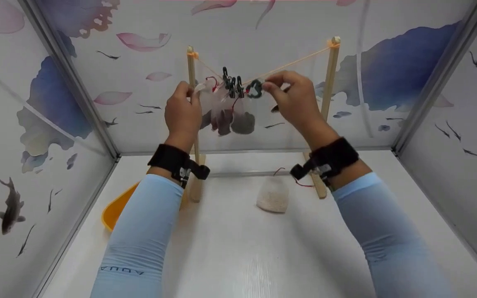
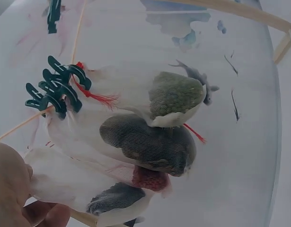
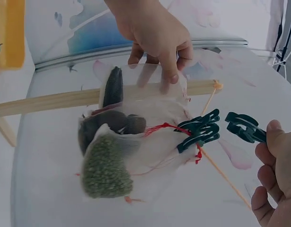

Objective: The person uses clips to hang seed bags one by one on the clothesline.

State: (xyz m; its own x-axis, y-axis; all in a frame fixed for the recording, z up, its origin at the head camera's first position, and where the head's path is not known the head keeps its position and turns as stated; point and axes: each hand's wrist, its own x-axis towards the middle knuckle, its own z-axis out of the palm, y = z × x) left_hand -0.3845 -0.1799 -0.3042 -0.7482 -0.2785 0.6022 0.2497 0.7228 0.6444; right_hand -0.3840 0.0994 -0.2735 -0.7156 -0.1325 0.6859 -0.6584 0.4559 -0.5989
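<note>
My left hand (image 1: 182, 114) pinches the top of a white mesh bag (image 2: 60, 182) with dark contents at its bottom, beside the orange line (image 1: 300, 59). In my right hand (image 1: 300, 99), thumb and fingers pinch a dark green plastic clip (image 3: 243, 126), held apart from the other clips. Several green clips (image 2: 55, 87) grip the sagging line and the gathered tops of hanging mesh bags. One hanging bag shows green grains (image 2: 176, 97), another large dark pieces (image 2: 145, 142), and a third red contents (image 2: 150, 178). Red drawstrings (image 3: 162, 127) dangle among them.
Two wooden posts, left (image 1: 191, 66) and right (image 1: 330, 78), hold the line's ends. A mesh bag with pale grains (image 1: 273, 200) lies on the white table (image 1: 238, 248) near the right post's foot. A yellow container (image 1: 116, 211) sits behind my left forearm; patterned panels surround the table.
</note>
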